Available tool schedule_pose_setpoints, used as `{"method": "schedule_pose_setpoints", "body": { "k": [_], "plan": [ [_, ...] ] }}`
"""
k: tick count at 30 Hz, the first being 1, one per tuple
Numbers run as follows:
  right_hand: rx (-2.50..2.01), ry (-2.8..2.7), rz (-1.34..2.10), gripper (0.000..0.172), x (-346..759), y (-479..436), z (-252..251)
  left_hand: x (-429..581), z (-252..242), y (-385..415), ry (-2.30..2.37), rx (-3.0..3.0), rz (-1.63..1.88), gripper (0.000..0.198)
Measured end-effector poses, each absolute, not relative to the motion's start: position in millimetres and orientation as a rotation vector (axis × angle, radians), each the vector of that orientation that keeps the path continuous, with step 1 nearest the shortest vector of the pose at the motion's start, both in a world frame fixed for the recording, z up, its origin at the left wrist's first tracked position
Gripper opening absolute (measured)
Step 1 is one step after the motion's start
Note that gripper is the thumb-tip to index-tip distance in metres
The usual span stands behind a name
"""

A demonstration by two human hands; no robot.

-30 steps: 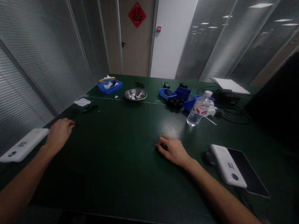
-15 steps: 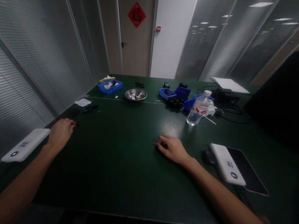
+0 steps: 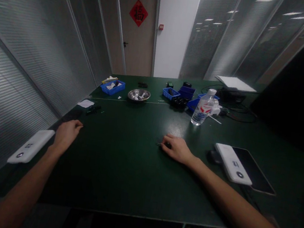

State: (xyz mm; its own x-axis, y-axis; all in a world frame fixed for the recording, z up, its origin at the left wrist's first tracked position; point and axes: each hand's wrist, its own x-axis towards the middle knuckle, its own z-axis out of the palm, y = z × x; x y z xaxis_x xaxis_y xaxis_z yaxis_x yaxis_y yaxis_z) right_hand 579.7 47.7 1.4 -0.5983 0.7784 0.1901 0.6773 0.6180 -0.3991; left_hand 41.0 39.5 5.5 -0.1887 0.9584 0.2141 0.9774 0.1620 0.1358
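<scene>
Right hand [image 3: 177, 148] is lying palm down on the green table [image 3: 120, 170], fingers curled over a small dark object [image 3: 166, 145] near the table's middle; a thin tip is sticking out left of the fingertips. Whether the fingers are actually pinching it or just covering it, cannot tell. Left hand [image 3: 66, 134] is resting loosely curled on the table at the near left, holding nothing visible, fingertips pointing far-right. Just left of that hand a white power bank [image 3: 31, 146] is lying flat at the table's left edge. Right of the right hand, a second white power bank [image 3: 233, 163] is lying partly over a dark tablet [image 3: 254, 170], with a dark round item just beside its left end, too dim to identify. Farther out, a water bottle [image 3: 203, 107] is standing upright at centre-right. Behind it blue bins [image 3: 185, 93] are sitting in a cluster with a black tray. A metal bowl [image 3: 139, 95] is sitting at far centre, another blue bin [image 3: 113, 86] to its left. A white paper scrap [image 3: 85, 103] and a small dark tool are lying along the left edge.
</scene>
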Motion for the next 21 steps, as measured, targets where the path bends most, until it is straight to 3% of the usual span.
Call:
{"method": "schedule_pose_setpoints", "body": {
  "k": [6, 10, 12, 21],
  "plan": [
    [-1.194, -2.477, 0.415, 0.013, 578, 48, 1, 163, 34, 32, -1.976, -2.621, -0.785, 0.027],
    [-1.205, -2.476, 0.414, 0.015, 578, 46, 3, 258, 32, 21, -1.699, -3.045, -0.835, 0.025],
    [-1.195, -2.482, 0.411, 0.014, 577, 45, 4, 289, 23, 18, -1.642, -3.128, -0.860, 0.033],
    [-1.065, -2.524, 0.475, 0.010, 566, 32, 7, 305, -5, 19, -1.836, -3.178, -1.031, 0.043]
  ]
}}
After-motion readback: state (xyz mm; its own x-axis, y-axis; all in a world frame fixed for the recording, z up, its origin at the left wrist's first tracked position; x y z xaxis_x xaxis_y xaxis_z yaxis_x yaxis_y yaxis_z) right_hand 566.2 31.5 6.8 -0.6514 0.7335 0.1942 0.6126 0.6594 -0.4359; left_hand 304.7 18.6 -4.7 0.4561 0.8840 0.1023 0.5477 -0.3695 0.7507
